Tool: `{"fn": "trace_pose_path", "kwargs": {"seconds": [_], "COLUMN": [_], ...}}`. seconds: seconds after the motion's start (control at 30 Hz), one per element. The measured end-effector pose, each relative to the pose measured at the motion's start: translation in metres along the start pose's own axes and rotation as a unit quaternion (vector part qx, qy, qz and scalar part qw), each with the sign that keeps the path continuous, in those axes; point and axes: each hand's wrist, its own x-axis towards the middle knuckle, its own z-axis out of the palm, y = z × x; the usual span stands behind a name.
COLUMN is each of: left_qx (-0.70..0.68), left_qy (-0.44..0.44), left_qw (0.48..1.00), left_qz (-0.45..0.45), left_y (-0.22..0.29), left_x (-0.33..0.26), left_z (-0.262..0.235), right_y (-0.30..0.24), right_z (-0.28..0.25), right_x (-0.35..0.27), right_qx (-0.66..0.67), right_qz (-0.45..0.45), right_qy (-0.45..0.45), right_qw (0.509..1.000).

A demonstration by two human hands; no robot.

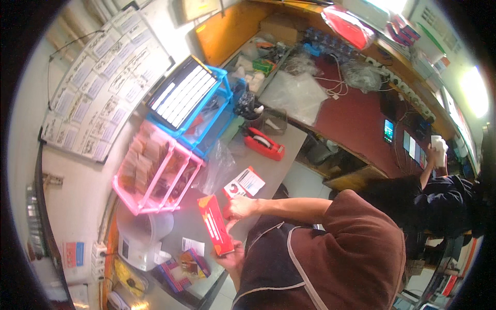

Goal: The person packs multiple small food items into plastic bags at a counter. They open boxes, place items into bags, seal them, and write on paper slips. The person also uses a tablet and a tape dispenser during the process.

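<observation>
My left hand (pixel 233 257) grips the lower end of a slim red box (pixel 214 226) with white print. My right hand (pixel 241 207) has its fingers curled beside the box's far end; what they pinch, if anything, is hidden. Just beyond the right hand, a white card or flat pack (pixel 247 182) with red edges and a picture lies on the grey table (pixel 279 150). A red tape dispenser (pixel 264 144) stands farther along this table. Nearer the left hand are a small white paper slip (pixel 193 246) and a purple-and-orange carton (pixel 184 270).
A pink rack (pixel 155 199) full of small packets stands beside a blue rack (pixel 219 111) with a lit tablet (pixel 182 92) leaning on it. A white machine (pixel 142 240) sits near the wall. At right, another person (pixel 444 199) works by a dark-red table (pixel 343 126).
</observation>
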Motion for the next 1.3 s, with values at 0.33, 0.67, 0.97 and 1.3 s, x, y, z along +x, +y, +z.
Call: {"fn": "trace_pose_path", "kwargs": {"seconds": [0.33, 0.67, 0.97, 1.3], "left_qx": [0.404, 0.704, 0.718, 0.706], "left_qy": [0.304, 0.599, 0.218, 0.193], "left_qw": [0.821, 0.346, 0.519, 0.613], "left_qz": [0.264, 0.157, 0.41, 0.299], "left_y": [-0.019, -0.042, -0.183, -0.258], "left_x": [0.051, 0.076, 0.173, 0.272], "left_z": [-0.157, -0.118, 0.097, 0.127], "right_y": [0.087, 0.373, 0.491, 0.538], "right_z": [-0.077, -0.274, -0.322, -0.304], "right_x": [-0.123, -0.229, -0.237, -0.295], "right_qx": [-0.008, -0.126, -0.082, -0.097], "right_qz": [0.342, 0.546, 0.661, 0.632], "right_qy": [0.184, 0.437, 0.189, 0.252], "right_qw": [0.922, 0.704, 0.722, 0.727]}}
